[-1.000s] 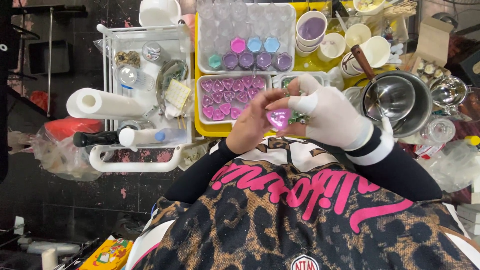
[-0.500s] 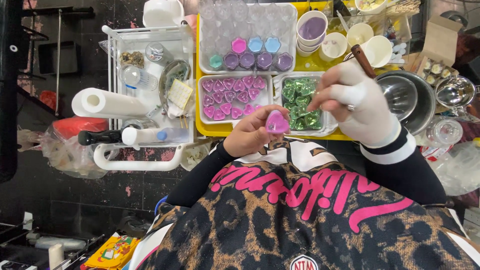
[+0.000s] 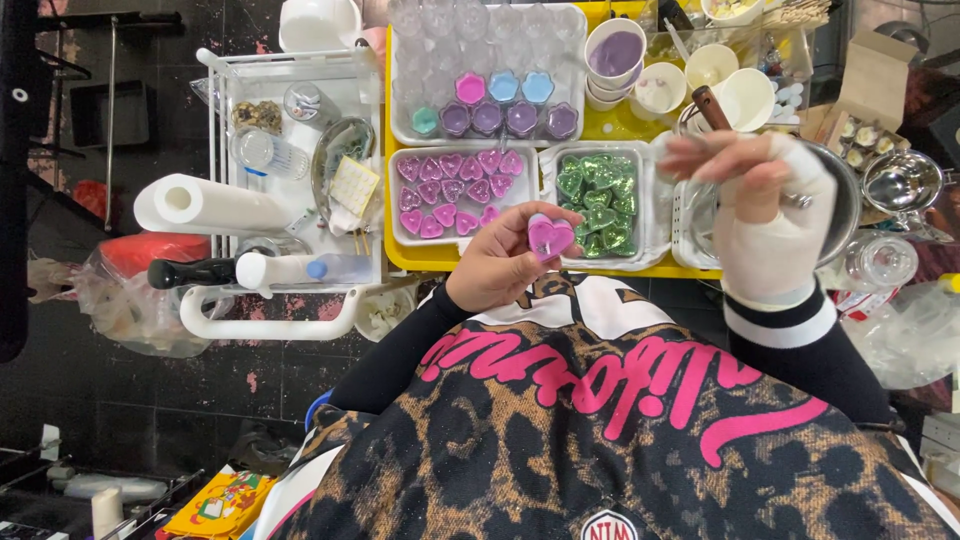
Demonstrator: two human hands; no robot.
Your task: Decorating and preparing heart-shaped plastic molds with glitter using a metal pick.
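Since a second ago the right hand (image 3: 765, 215) has left the left hand (image 3: 500, 268) and lifted toward the upper right of the frame, where it now hangs over the metal pot (image 3: 850, 190) with fingers loosely curled and a white wrap across its back; whether it pinches anything I cannot tell. Left hand fingers are closed around a small pink heart-shaped candle (image 3: 550, 236), held near the middle of the frame just below the yellow tray (image 3: 420, 262). That candle looks light and rigid in its thin clear shell, with a smooth wax top that would likely mark or dent under pressure, so the sides of the shell are the sensible place to hold it, as the fingers do now. Above it in the centre, a white tray of pink hearts (image 3: 455, 190) sits beside a white tray of green hearts (image 3: 598, 190), and higher still a clear tray of flower-shaped cups (image 3: 500, 100) shows pink, blue, teal and purple fills. Paper cups (image 3: 615, 55), one filled purple, stand at upper centre right. At the left, a white wire rack (image 3: 290, 190) carries a paper towel roll (image 3: 205, 205), a small square gridded card and a black-handled tool. A brown cardboard box (image 3: 875, 85) sits at the upper right, and a bright yellow printed package (image 3: 215, 505) lies at the lower left.
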